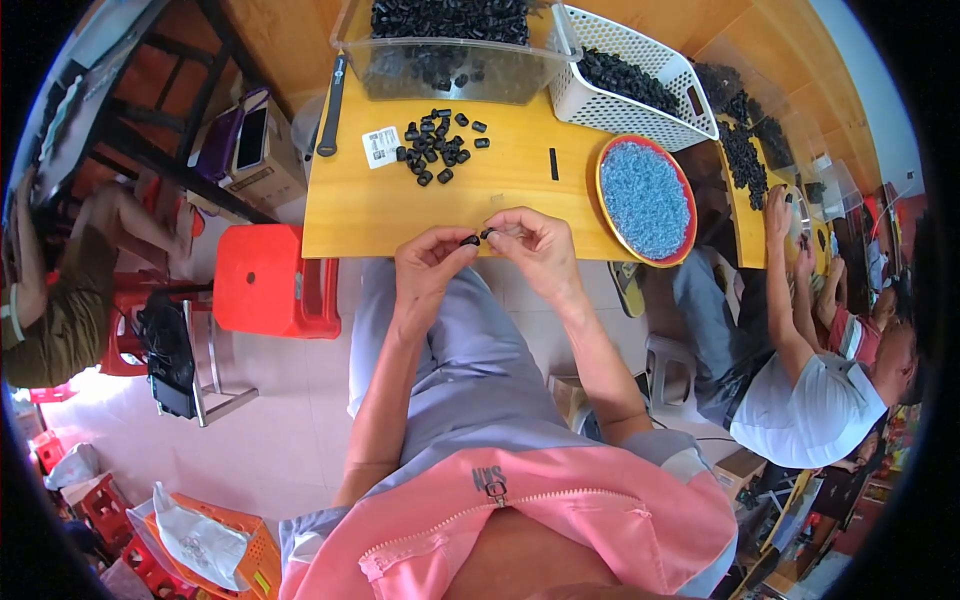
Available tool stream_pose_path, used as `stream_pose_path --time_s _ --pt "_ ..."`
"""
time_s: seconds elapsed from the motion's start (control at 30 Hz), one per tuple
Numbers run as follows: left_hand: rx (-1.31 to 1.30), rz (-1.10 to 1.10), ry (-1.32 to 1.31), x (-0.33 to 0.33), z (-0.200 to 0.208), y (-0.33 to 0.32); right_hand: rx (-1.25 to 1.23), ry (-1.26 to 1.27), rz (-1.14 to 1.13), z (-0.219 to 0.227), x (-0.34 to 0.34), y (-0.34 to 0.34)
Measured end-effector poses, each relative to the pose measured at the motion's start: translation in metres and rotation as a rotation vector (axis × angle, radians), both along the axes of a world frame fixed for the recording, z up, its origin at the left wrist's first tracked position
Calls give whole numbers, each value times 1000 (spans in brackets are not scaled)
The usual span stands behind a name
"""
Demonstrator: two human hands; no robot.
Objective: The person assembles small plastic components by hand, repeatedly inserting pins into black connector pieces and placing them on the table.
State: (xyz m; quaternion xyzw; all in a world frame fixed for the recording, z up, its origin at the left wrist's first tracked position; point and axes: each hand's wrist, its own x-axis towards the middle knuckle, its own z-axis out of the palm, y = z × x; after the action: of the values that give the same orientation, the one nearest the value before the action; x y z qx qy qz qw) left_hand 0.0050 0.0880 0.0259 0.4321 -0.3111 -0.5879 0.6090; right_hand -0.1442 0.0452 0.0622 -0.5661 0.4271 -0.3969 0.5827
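Head view, black pieces (470, 240) pinched by left hand (428, 264), right hand (538, 248)

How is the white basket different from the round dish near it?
The white basket is rectangular with many holes in its walls; the round dish has a yellow and red rim. The basket holds black pieces; the dish holds pale blue bits. The dish sits nearer the right hand than the basket does. Both are open-topped and hold many small pieces.

Yellow table (400, 220) carries black parts (449, 158), clear bin (510, 85), white basket (620, 110), tray (677, 157)
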Motion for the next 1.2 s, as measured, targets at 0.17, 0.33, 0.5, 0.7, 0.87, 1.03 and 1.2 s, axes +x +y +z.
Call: stream_pose_path --time_s 0.17,0.33,0.5,0.7,0.87,1.03,1.2 --pt "-36 -9 -40 0 -1 0 -91 169 -11 3 -1 2" --pt "-43 -26 -25 0 -2 0 -127 188 -29 3 2 4" --pt "-55 -46 -21 0 -2 2 -157 238 -33 0 1 6" --pt "-44 -43 -43 -2 -3 2 -244 311 -67 -3 4 10" --pt "-6 -28 -69 -5 1 1 -197 282 -83 -11 3 9" --pt "-12 3 -57 -8 -5 0 -204 277 -113 -21 6 9" --pt "6 17 -72 -11 -9 -1 -212 330 -102 -23 4 6"
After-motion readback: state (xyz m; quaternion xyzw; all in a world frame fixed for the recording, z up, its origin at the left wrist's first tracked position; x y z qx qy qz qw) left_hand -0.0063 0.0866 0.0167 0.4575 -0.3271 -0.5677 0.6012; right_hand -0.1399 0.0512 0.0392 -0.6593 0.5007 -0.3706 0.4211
